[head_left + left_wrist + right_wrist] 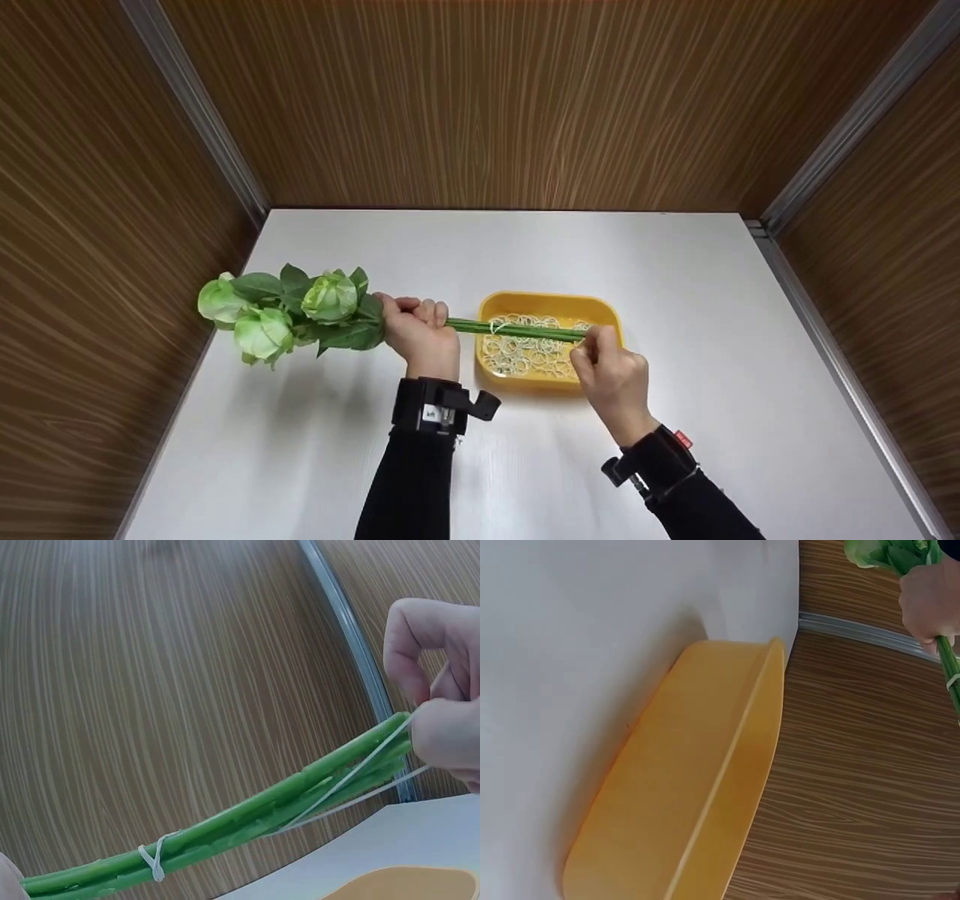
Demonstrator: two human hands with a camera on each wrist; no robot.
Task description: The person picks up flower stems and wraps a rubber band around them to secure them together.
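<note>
Low in the head view, two dark sleeves with wrist-mounted cameras rise from the bottom edge toward the middle of the frame. The right hand (611, 371), right of centre, has its fingers (442, 727) pinched on a pale rubber band (352, 784), stretching it along the cut ends of the stems (517, 328). The left hand (420, 330), left of centre, has its fingers curled tightly round the same bundle of green stems, holding it level above the white surface (300, 450), with the stem ends over the tray. A second band (154, 861) is already wound round the stems partway along, between the two hands. Judging from the tension in the stretched band, it could slip off the stem ends or snap back if the pinch loosens, and the thin stems could bend or splay if the band is pulled too hard sideways. Just beyond the right hand, the yellow tray (495, 304) sits on the surface and holds a loose heap of rubber bands (525, 352). At the far left, three pale green rose heads (262, 311) with leaves hang past the left hand, over the surface's left edge. Wood-grain walls (480, 97) fill the top of the frame.
</note>
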